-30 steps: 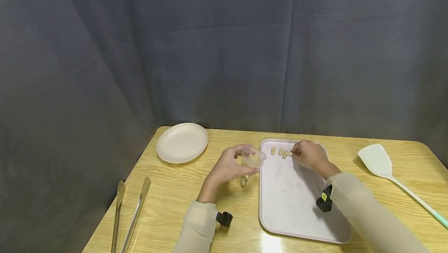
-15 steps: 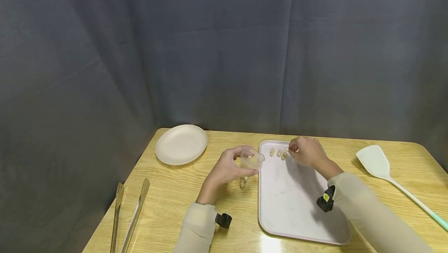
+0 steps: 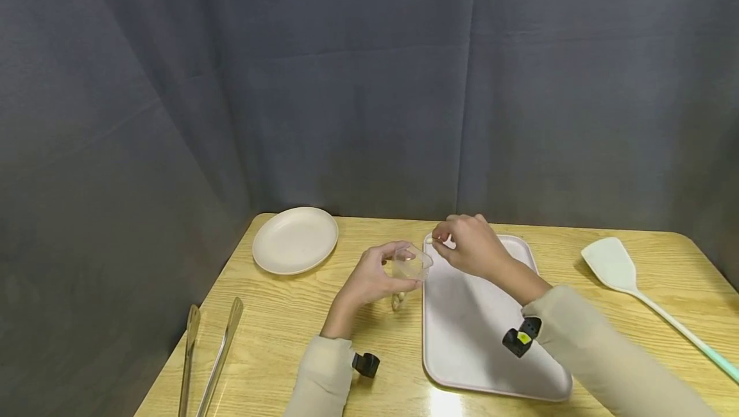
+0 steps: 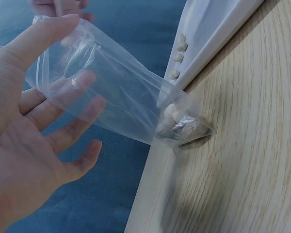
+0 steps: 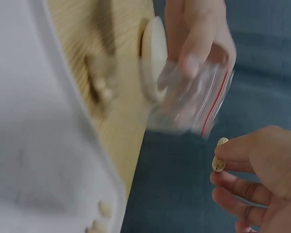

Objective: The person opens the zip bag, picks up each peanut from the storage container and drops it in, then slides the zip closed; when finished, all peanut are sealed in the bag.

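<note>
One peanut (image 5: 218,165), pinched in the right hand (image 3: 475,247) near the far left corner of the tray (image 3: 491,340), seems mid-bagging, likely needing alignment with the clear bag (image 4: 131,104) the left hand (image 3: 369,278) holds.

Right hand (image 3: 470,247) masks part of tray (image 3: 462,340) in head view, loose peanuts (image 4: 178,58) behind it. Bagged peanuts (image 5: 103,89) smear in right wrist view, too blurred to count. Tongs (image 3: 231,322) cut off at head view's bottom, spatula (image 3: 612,266) at its right.
</note>
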`<state>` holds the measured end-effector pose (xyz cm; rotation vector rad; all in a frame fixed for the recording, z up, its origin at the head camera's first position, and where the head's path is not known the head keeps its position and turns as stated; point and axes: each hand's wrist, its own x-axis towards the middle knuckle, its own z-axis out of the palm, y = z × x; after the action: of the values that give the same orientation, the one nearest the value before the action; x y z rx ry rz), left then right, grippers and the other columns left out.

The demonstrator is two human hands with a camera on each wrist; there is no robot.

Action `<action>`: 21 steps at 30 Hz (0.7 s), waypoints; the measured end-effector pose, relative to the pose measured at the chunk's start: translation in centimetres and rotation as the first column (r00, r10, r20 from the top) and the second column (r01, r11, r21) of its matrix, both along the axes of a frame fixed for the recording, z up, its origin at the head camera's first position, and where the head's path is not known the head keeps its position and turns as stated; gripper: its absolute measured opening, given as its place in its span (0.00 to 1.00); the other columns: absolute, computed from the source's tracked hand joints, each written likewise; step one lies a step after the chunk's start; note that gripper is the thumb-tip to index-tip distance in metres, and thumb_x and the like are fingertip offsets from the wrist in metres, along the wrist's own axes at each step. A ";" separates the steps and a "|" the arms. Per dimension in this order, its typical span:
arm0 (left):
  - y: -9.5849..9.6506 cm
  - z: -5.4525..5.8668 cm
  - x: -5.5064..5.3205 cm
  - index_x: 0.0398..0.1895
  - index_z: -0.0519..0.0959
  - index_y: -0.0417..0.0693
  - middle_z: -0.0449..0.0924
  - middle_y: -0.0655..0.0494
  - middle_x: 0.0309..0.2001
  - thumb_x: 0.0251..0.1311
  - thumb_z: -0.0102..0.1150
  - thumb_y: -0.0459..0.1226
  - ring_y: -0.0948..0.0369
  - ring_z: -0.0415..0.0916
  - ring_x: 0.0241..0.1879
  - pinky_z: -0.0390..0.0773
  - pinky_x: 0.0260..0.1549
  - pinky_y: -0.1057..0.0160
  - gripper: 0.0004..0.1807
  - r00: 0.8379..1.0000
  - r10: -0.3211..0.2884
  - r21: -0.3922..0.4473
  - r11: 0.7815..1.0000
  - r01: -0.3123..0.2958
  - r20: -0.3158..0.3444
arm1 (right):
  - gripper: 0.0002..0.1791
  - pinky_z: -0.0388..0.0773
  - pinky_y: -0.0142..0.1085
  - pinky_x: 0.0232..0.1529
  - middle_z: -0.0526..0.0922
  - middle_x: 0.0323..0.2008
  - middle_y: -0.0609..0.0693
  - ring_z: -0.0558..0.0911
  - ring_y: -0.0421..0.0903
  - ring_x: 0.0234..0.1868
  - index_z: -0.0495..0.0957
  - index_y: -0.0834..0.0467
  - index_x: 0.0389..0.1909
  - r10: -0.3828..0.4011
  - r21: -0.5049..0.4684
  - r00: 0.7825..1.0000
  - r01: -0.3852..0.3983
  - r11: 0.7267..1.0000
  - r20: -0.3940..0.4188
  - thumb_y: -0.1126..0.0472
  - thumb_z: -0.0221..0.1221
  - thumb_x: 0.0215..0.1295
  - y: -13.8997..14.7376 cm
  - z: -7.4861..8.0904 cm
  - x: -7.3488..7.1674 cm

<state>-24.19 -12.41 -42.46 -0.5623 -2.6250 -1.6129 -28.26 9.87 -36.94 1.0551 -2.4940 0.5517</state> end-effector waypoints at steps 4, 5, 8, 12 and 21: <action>0.0 -0.1 -0.1 0.67 0.72 0.44 0.83 0.54 0.52 0.48 0.76 0.44 0.50 0.75 0.57 0.67 0.61 0.45 0.41 1.000 -0.028 0.004 1.000 0.028 -0.015 | 0.03 0.71 0.44 0.32 0.83 0.27 0.45 0.82 0.45 0.30 0.87 0.56 0.32 0.048 0.000 0.999 -0.048 0.999 -0.023 0.65 0.69 0.56 -1.3 0.8 1.1; 0.0 -0.1 -0.1 0.67 0.72 0.43 0.83 0.53 0.53 0.49 0.76 0.43 0.50 0.75 0.57 0.67 0.61 0.45 0.41 0.999 -0.035 0.002 0.999 0.035 -0.019 | 0.03 0.70 0.44 0.32 0.83 0.27 0.45 0.82 0.45 0.30 0.87 0.56 0.32 0.059 0.001 0.998 -0.059 0.998 -0.026 0.65 0.70 0.56 -1.5 0.9 1.4; 0.0 -0.1 -0.2 0.68 0.71 0.43 0.83 0.51 0.54 0.50 0.76 0.43 0.50 0.75 0.58 0.66 0.61 0.46 0.41 0.999 -0.044 -0.002 0.999 0.044 -0.027 | 0.04 0.68 0.42 0.31 0.83 0.27 0.44 0.81 0.45 0.30 0.87 0.55 0.32 0.080 0.006 0.996 -0.080 0.997 -0.034 0.65 0.70 0.55 -1.9 1.2 1.9; 0.0 0.0 -0.2 0.68 0.71 0.45 0.82 0.50 0.54 0.50 0.76 0.44 0.53 0.75 0.58 0.66 0.62 0.47 0.41 0.999 -0.039 -0.004 0.999 0.039 -0.026 | 0.05 0.67 0.41 0.32 0.82 0.27 0.43 0.81 0.44 0.30 0.87 0.54 0.32 0.086 0.011 0.996 -0.086 0.996 -0.035 0.66 0.70 0.55 -2.1 1.4 2.0; 0.3 0.3 -0.1 0.67 0.73 0.46 0.83 0.57 0.53 0.49 0.77 0.43 0.61 0.75 0.55 0.67 0.61 0.47 0.40 0.999 -0.026 -0.024 0.999 0.025 -0.024 | 0.04 0.67 0.41 0.31 0.83 0.27 0.44 0.80 0.43 0.29 0.87 0.56 0.32 0.098 0.007 0.995 -0.098 0.995 -0.006 0.65 0.71 0.54 -1.9 1.2 2.1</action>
<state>-24.24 -12.06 -42.21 -0.6151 -2.6338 -1.5726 -26.16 7.94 -35.76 1.1857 -2.4506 0.5679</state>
